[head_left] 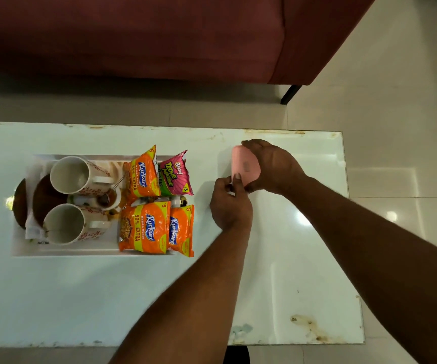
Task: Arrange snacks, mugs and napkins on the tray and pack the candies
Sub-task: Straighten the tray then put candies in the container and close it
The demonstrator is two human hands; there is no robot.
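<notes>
A glossy white table [107,298] is seen from above, with a dark red sofa beyond it. The arranging part of the task is judged to be largely done; the candy packing appears to be in hand.

On the left of the table a white rectangular tray [80,249] is loaded. Two white ceramic mugs with red flower prints, a farther mug [73,174] and a nearer mug [65,224], are set in its left half, both with nothing seen inside. Folded white napkins [32,227] are tucked under and beside them, together with two dark brown round discs [45,198]. A small white dish with a spoon [107,199] is placed between the mugs and the snacks. The right half of the tray is filled by four snack packets: an orange Kurkure packet [141,174] and a pink Bingo packet [176,173] at the far side, a large orange Kurkure packet [144,227] and a narrower orange Kurkure packet [180,229] at the near side.

Well apart from the tray, to its right, a pink oval plastic box [245,164] is held tilted just above the table. It is gripped from the far side by the right hand [272,164], fingers curled round it. Its near edge is pinched by the left hand [229,206]. No loose candies are seen, and it cannot be told whether the box is being closed or what it contains.
</notes>
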